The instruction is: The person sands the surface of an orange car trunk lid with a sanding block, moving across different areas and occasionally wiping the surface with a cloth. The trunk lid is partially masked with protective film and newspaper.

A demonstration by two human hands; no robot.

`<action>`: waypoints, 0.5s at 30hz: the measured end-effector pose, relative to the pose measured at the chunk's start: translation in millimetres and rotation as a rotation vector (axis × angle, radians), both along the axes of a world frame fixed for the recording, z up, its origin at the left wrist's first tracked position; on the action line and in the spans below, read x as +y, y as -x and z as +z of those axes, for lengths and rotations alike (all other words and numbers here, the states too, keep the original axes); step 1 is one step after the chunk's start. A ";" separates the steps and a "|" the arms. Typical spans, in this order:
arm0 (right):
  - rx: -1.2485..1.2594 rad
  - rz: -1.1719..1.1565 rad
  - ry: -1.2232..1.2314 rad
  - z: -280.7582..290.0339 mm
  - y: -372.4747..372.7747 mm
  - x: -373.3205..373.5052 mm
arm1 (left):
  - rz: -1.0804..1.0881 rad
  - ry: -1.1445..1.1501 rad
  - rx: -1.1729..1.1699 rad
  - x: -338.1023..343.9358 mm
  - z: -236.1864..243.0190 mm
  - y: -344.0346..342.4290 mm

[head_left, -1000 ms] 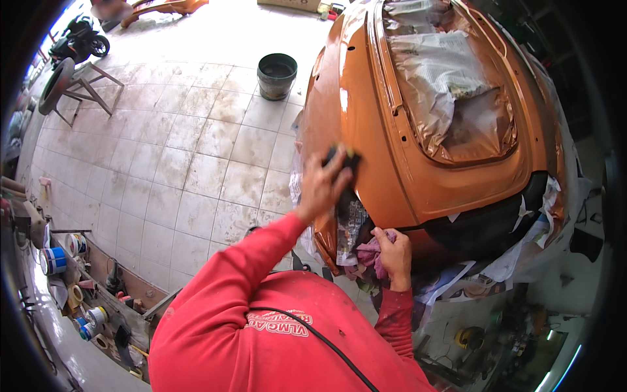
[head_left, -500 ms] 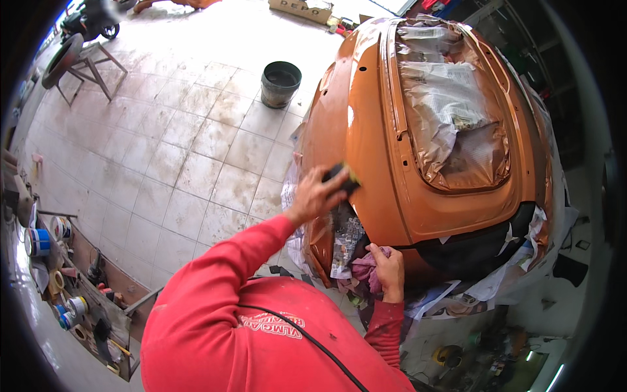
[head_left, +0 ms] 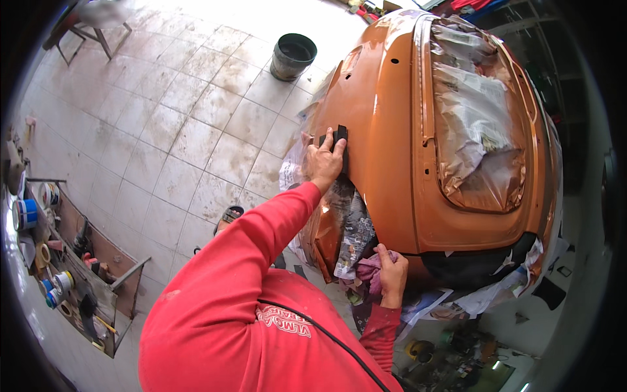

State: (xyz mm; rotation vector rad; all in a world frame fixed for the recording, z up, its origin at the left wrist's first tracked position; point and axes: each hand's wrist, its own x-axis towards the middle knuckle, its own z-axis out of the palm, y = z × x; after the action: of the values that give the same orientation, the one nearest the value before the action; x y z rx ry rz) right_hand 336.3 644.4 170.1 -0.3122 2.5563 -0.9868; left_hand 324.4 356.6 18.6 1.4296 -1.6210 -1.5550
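My left hand (head_left: 324,163) is closed over a black sanding block (head_left: 342,134), with fingers spread across its back. The block lies against the left edge of the orange car body panel (head_left: 382,170). Lower down, my right hand (head_left: 393,279) is closed on a crumpled pink cloth (head_left: 370,269), beside the panel's bottom corner. Between the two hands, printed masking paper (head_left: 354,232) covers the area next to the panel. The block's working face is hidden against the body.
Crumpled masking sheet (head_left: 473,111) covers the car's window. A dark bucket (head_left: 293,57) stands on the tiled floor beyond the car. At left, a shelf holds paint cans (head_left: 25,214) and tape rolls (head_left: 42,255). My sandalled foot (head_left: 230,215) shows below my left arm.
My left hand has moved the block up and left along the panel to its edge. My right hand still grips the cloth. The view has shifted, and my foot now shows.
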 end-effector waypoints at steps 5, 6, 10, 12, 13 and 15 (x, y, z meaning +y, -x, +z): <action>-0.016 -0.109 -0.091 3.9 -4.6 -2.4 | -0.123 0.293 0.272 73.3 22.3 -32.3; -0.008 -0.105 -0.048 2.2 -4.0 -4.6 | -0.070 0.262 0.276 60.0 4.8 -25.8; -0.003 -0.140 -0.091 4.5 -6.4 -11.5 | -0.075 0.118 0.025 0.3 -49.4 -10.4; 0.002 -0.182 -0.090 0.0 -6.0 -0.9 | -0.142 0.250 0.165 26.9 5.6 -31.4; -0.002 -0.199 -0.104 0.6 -7.0 -0.9 | -0.185 0.229 0.300 39.0 31.7 -36.1; -0.009 -0.229 -0.136 7.2 -9.0 -3.8 | -0.093 0.349 0.354 43.7 21.9 -36.7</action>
State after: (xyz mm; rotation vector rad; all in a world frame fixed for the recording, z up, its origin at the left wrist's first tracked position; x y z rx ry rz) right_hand 345.3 640.6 177.3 0.0237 2.6777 -0.8818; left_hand 361.1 400.3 40.5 0.8549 -1.6547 -1.3915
